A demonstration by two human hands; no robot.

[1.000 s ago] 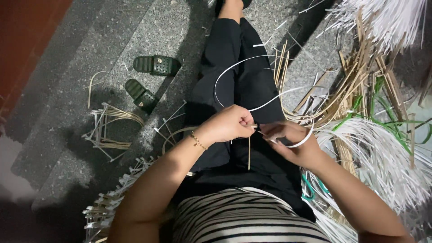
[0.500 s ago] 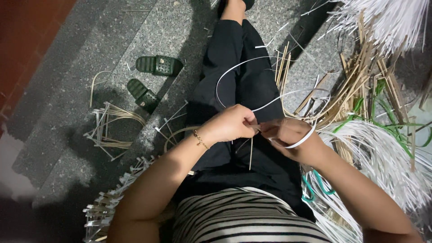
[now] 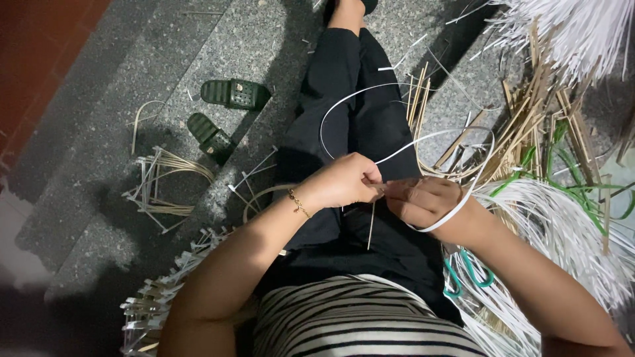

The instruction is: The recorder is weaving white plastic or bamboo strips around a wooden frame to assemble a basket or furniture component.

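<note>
Left hand (image 3: pixel 344 182), right hand (image 3: pixel 423 200) pinch white strip (image 3: pixel 344 99) looping over lap.

Both forearms are reaching forward from the bottom of the view and converging over the lap, the left arm entering from seven o'clock and the right arm from five o'clock. The left hand (image 3: pixel 344 182) is curling into a loose fist, knuckles up, its fingertips pinching toward three o'clock, and its wrist is bending slightly downward. The right hand (image 3: pixel 423 200) is facing it, fingers folding inward toward nine o'clock, palm turning partly down. The fingertips of the two hands are meeting, almost touching.
</note>
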